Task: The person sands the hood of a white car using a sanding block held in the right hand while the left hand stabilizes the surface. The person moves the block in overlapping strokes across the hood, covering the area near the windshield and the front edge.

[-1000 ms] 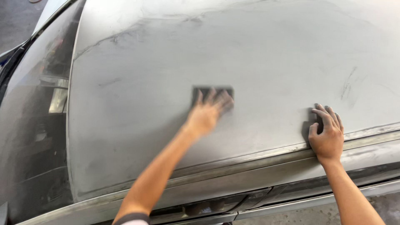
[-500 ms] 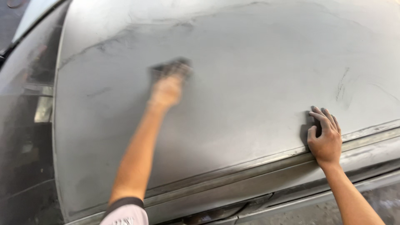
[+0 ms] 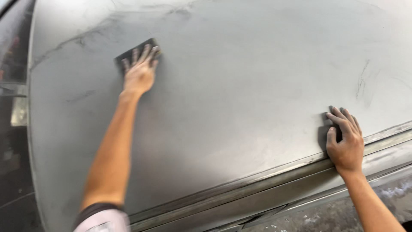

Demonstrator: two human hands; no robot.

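Observation:
A large dull grey car body panel [image 3: 240,86], dusty and streaked, fills the view. My left hand [image 3: 139,75] is stretched far out to its upper left and presses flat, fingers spread, on a dark rectangular sanding pad [image 3: 123,56]. My right hand [image 3: 345,144] rests flat on the panel's near right edge with the fingers apart. A dark patch lies just left of its fingers; I cannot tell whether it is a shadow or a second pad.
A metal trim channel [image 3: 257,189] runs along the panel's near edge. Dark glass [image 3: 13,129] borders the panel on the left. Dark scratch marks [image 3: 360,83] show at the right. Dusty ground [image 3: 386,197] shows at the lower right.
My left hand has slid the pad up and to the left across the panel. My right hand has stayed on the near edge.

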